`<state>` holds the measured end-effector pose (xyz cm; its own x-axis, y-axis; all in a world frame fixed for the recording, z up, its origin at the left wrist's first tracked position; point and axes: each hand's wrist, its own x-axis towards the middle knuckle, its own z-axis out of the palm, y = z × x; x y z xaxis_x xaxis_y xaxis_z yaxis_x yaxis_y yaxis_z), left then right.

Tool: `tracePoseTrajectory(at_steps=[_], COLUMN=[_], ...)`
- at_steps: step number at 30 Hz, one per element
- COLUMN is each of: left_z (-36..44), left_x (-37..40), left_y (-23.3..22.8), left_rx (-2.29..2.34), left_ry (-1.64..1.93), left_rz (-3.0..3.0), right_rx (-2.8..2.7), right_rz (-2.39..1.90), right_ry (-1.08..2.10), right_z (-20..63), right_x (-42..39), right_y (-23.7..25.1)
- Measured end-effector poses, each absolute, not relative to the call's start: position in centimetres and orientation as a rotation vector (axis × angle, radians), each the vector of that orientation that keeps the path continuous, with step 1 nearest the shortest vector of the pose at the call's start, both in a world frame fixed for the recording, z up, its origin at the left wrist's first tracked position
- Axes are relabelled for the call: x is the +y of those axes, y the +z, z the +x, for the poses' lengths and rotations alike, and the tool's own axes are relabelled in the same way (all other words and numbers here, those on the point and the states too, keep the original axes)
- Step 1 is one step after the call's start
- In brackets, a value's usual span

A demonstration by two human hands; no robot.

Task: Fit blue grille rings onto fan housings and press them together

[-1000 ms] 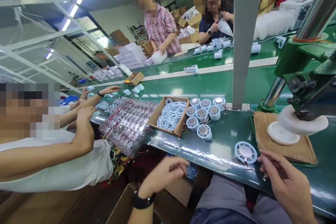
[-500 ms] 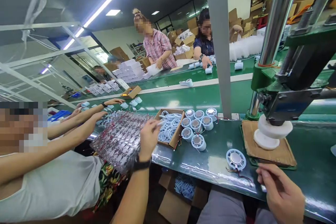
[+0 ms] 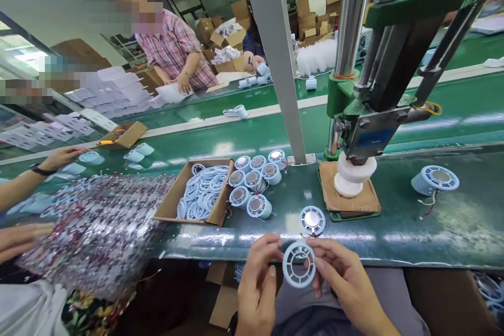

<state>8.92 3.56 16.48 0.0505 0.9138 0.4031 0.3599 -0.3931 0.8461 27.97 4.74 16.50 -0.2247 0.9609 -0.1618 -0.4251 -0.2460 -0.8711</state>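
Both hands held 1 white ring (image 3: 298, 265) at the bench edge.
Left hand (image 3: 258, 286) and right hand (image 3: 346, 286) pinched its rim from either side — a fan (image 3: 312, 220) lay just beyond.

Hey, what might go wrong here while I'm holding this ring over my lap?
1. The ring is pinched by fingertips of the left hand and right hand off the table edge; a slip would likely drop it to the floor.
2. The fan unit sits near that edge with thin wires; a hand could snag them and pull it off.
3. The press stands close by, a possible pinch point.
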Motion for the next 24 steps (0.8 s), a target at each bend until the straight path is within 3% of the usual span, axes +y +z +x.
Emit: tracePoseTrajectory(at_steps=[7,14,20,24], left_z=[9.7,8.4,1.7,-0.1], left_x=[2.2,1.1,1.7,3.0], left_y=[16.7,16.3,12.5,9.3], left_rx=[1.116,1.307,1.531,1.718], left_ry=[1.149,0.979,0.433,0.401], left_rz=[1.61,1.427,1.289,1.275], right_rx=[-0.854,-1.01,-1.28,-1.405], right_rz=[-0.903,-0.956,-1.172,-1.2], right_ry=[1.671,1.635,1.241,1.029], right_z=[28.0,28.1,29.8,30.9], right_x=[4.6,4.5,4.9,6.2], right_y=[17.8,17.3,15.8,15.9])
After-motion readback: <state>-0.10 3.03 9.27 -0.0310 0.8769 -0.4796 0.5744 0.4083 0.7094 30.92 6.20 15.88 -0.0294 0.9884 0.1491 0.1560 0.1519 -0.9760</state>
